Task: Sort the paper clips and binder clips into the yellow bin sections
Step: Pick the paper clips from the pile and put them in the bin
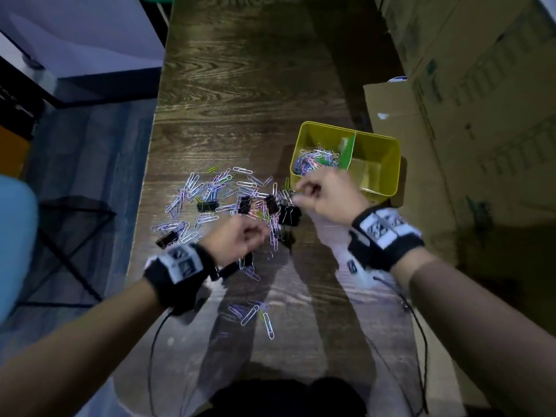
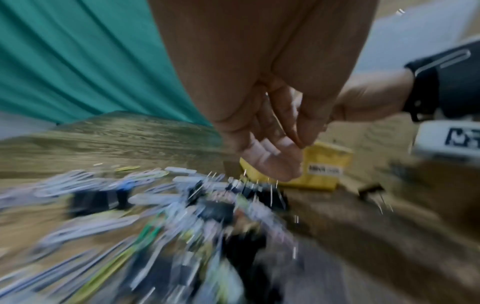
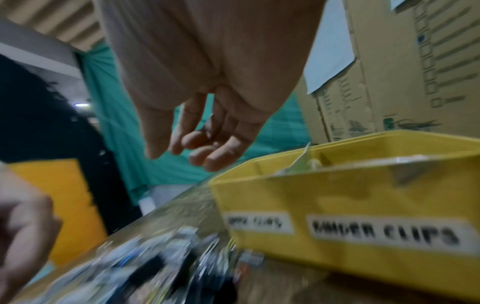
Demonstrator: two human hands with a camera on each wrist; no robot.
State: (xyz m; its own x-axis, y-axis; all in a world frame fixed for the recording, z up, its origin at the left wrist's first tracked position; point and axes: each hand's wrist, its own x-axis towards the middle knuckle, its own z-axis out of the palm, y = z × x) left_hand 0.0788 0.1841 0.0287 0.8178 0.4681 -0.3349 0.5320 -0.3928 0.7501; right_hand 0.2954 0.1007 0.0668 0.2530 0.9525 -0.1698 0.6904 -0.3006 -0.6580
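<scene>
In the head view, a yellow bin (image 1: 388,164) is seen standing on the wooden bench (image 1: 240,85), divided by a partition into two sections; the left section holds a heap of paper clips (image 1: 316,159), while no binder clips can be made out in the right section. A large scatter of loose paper clips (image 1: 207,194) is spread on the bench to the left of the bin, with several black binder clips (image 1: 289,215) lying among them, and a few more paper clips lie nearer the body. The task is therefore judged to be in an early to middle stage: part of the paper clips is sorted, most clips remain, and the binder clips appear untouched. The right hand (image 1: 328,197) is held just beside the near left corner of the bin, its fingers curled; whether a clip is pinched cannot be told. The left hand (image 1: 237,239) is held over the near edge of the scatter, fingers curled, contents likewise unclear. In the left wrist view, the left fingers (image 2: 270,156) are seen loosely bent above the blurred pile, with nothing clearly gripped. In the right wrist view, the right fingers (image 3: 205,148) hang loosely curled and apart beside the bin wall, which bears two labels, the right-hand one reading "BINDER CLIPS"; no held clip is visible.
</scene>
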